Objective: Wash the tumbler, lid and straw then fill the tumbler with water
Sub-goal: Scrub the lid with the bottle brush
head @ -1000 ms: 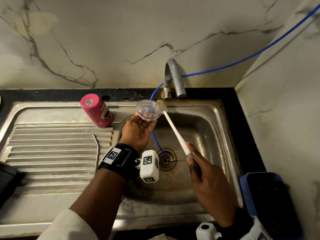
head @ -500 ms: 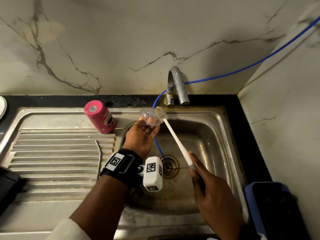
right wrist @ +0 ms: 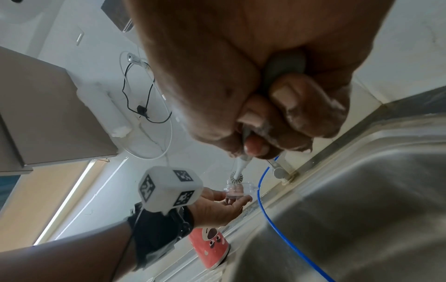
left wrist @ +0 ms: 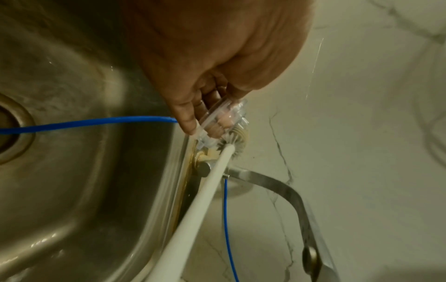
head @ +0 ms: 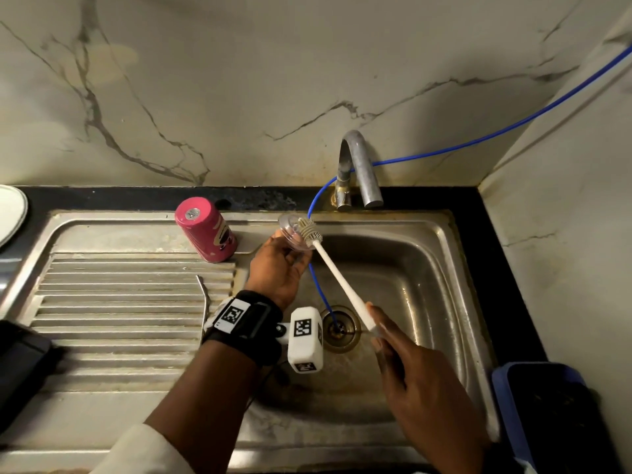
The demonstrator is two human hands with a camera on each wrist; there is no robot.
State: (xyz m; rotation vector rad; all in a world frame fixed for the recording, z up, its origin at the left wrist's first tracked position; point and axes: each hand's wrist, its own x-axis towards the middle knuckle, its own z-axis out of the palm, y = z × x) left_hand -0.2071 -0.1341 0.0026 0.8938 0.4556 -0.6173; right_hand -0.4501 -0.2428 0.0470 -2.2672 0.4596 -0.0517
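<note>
Black wrist strap (head: pixel 244 318), white tagged cube (head: pixel 305 338), white sleeve (head: pixel 147 451).

The head camera looks down from above the sink (head: pixel 427 275). It faces the wall behind the tap (head: pixel 355 165) and sees the whole sink from some way off.

The left wrist camera sits low inside the sink, very near the left hand (left wrist: pixel 217 57). It looks along the fingers toward the tap (left wrist: pixel 277 187).

The right wrist camera sits low in the sink too, tucked under the right hand (right wrist: pixel 265 76). It looks up and across toward the tap (right wrist: pixel 277 169).

All three views share the tap, the sink edge beside it, and the clear lid (head: pixel 294 231) with the brush (head: pixel 337 278) near the tap.
</note>
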